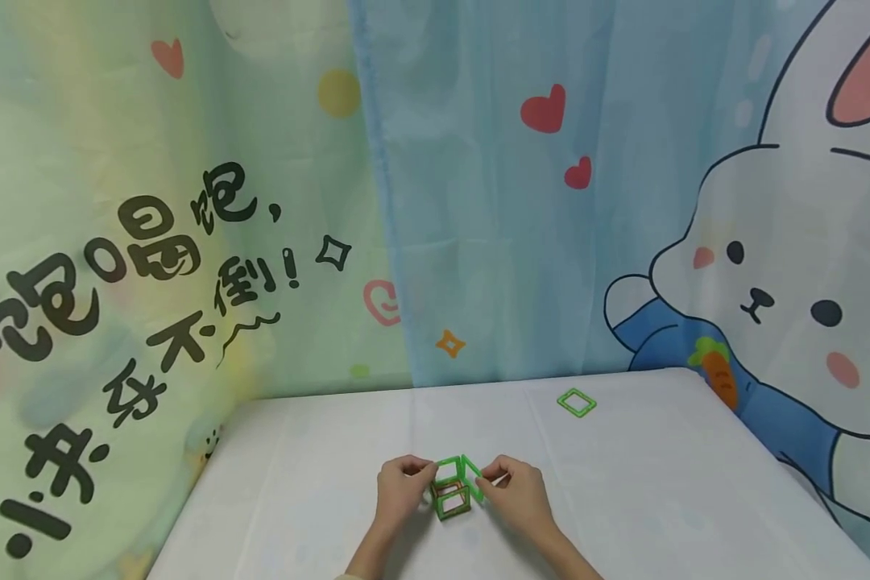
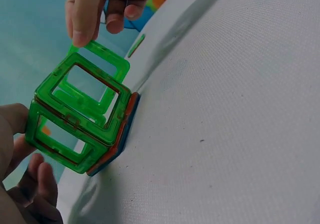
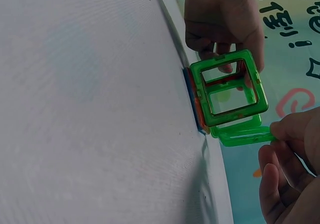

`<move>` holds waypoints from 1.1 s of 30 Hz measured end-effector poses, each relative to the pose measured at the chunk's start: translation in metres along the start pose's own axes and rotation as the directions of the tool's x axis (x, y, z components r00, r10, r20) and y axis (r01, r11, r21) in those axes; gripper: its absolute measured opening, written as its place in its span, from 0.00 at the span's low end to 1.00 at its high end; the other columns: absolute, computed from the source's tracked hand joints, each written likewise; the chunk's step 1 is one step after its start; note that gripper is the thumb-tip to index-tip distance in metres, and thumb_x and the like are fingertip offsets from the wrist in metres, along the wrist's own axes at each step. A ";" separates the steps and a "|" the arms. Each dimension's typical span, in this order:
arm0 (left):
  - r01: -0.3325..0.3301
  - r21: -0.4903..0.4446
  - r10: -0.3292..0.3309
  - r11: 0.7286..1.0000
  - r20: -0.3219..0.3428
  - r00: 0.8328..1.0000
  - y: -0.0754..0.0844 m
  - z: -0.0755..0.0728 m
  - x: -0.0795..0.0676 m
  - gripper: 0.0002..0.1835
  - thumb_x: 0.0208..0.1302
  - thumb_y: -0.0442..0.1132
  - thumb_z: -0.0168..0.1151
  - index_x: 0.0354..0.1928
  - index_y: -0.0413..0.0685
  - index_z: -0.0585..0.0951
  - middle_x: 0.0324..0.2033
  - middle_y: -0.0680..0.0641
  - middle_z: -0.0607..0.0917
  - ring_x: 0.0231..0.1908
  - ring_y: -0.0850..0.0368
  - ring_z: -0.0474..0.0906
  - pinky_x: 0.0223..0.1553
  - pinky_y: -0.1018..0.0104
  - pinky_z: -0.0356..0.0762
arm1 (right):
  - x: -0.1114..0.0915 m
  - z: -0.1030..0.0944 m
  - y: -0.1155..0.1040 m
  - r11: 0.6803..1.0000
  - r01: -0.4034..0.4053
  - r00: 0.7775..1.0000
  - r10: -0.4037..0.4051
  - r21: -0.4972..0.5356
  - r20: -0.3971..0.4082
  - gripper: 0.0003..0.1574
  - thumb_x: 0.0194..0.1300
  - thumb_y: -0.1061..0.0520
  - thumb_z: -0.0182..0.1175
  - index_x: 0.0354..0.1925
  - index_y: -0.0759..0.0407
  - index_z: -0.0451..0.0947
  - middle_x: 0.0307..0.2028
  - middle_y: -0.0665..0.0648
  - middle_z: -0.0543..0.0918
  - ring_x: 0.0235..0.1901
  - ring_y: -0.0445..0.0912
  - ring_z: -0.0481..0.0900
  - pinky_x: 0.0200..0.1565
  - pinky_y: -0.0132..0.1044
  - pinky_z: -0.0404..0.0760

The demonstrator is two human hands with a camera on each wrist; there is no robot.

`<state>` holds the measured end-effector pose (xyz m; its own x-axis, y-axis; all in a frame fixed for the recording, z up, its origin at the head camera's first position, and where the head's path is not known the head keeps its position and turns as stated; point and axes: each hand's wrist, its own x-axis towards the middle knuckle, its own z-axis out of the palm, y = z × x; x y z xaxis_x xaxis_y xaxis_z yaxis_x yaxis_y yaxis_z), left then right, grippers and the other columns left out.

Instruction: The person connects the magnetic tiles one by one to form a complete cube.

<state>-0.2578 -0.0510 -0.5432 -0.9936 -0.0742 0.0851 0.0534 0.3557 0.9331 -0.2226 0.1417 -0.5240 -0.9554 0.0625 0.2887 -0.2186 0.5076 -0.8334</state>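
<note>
A small box of green square magnetic tiles [image 1: 453,505] stands on the white tabletop, with an open frame in each wall. Under it lie a red and a blue layer [image 3: 196,101], seen edge-on in both wrist views. My left hand [image 1: 399,490] holds the box at its left side, thumb and fingertip at the upper edge. With thumb and index finger, my right hand [image 1: 518,495] pinches the outer edge of a green square tile [image 3: 244,137]. That tile slants outward on the right, its other edge right at the box; my remaining right fingers are curled loosely below.
A single green square tile [image 1: 576,403] lies flat toward the back right of the white table [image 1: 319,451]. Behind the table hangs a printed curtain [image 1: 471,242] with a rabbit, hearts and lettering, close along the back and left edges.
</note>
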 end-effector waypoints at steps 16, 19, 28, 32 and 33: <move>0.016 0.032 -0.015 0.999 -0.023 1.000 -0.004 -0.003 0.001 0.06 0.56 0.42 0.69 0.29 0.47 0.87 0.18 0.54 0.73 0.19 0.61 0.66 0.19 0.69 0.63 | -0.004 0.012 -0.001 1.000 -0.006 0.999 0.006 0.004 0.037 0.10 0.51 0.66 0.72 0.26 0.54 0.81 0.24 0.45 0.82 0.21 0.40 0.73 0.25 0.30 0.73; 0.005 0.031 -0.005 1.000 -0.008 1.000 -0.004 -0.002 0.002 0.05 0.55 0.41 0.69 0.29 0.48 0.87 0.19 0.53 0.74 0.20 0.60 0.67 0.19 0.69 0.64 | -0.006 0.011 -0.001 1.000 -0.007 1.000 0.008 -0.016 0.026 0.10 0.52 0.66 0.72 0.26 0.53 0.81 0.24 0.44 0.82 0.21 0.39 0.73 0.25 0.30 0.73; 0.012 0.026 -0.012 1.000 0.003 1.000 -0.003 0.000 0.002 0.05 0.55 0.41 0.68 0.28 0.48 0.87 0.18 0.53 0.74 0.19 0.60 0.67 0.19 0.69 0.63 | -0.008 0.011 -0.003 1.000 -0.018 0.999 0.018 -0.001 0.028 0.09 0.52 0.66 0.71 0.27 0.55 0.82 0.24 0.46 0.83 0.21 0.39 0.74 0.26 0.30 0.74; 0.014 0.025 -0.015 1.000 0.009 1.000 -0.003 0.000 0.002 0.05 0.56 0.41 0.68 0.29 0.48 0.87 0.18 0.53 0.74 0.19 0.60 0.67 0.19 0.69 0.63 | -0.008 0.012 -0.003 1.000 -0.012 0.999 0.012 0.010 0.036 0.08 0.53 0.66 0.71 0.28 0.56 0.82 0.25 0.46 0.83 0.22 0.39 0.74 0.26 0.30 0.74; 0.016 0.026 -0.016 1.000 0.011 1.000 -0.003 0.001 0.002 0.05 0.56 0.41 0.68 0.29 0.48 0.87 0.18 0.53 0.74 0.19 0.60 0.67 0.19 0.69 0.64 | -0.009 0.011 -0.002 1.000 -0.012 0.999 0.011 0.011 0.039 0.08 0.53 0.66 0.71 0.28 0.56 0.82 0.25 0.47 0.83 0.21 0.39 0.74 0.26 0.30 0.74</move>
<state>-0.2602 -0.0518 -0.5461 -0.9953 -0.0698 0.0666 0.0353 0.3786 0.9249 -0.2161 0.1301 -0.5298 -0.9648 0.0348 0.2607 -0.2096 0.4970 -0.8420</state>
